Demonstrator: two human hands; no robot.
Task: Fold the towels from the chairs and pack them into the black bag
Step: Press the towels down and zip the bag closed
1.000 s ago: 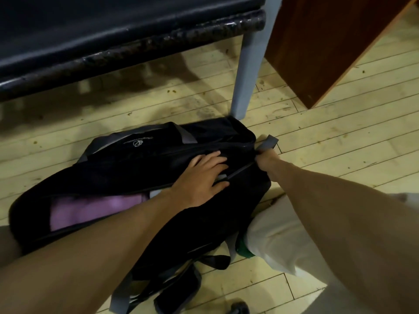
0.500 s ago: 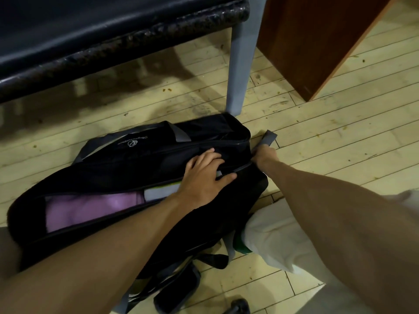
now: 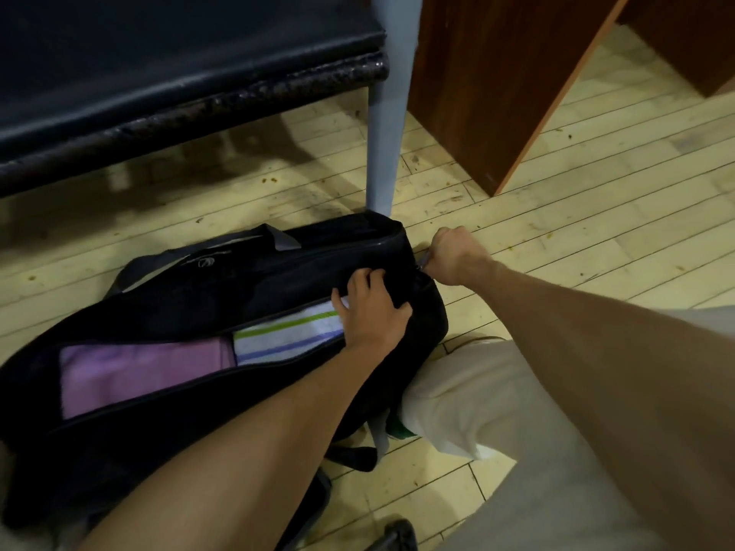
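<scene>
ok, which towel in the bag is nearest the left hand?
The white towel with green and blue stripes, right beside the left hand. The plain purple towel lies farther along the opening of the black bag.

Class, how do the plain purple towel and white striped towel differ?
The plain purple towel is one colour; the white striped towel has green and blue stripes. The purple one lies farther from the left hand than the striped one. Both sit inside the black bag.
</scene>
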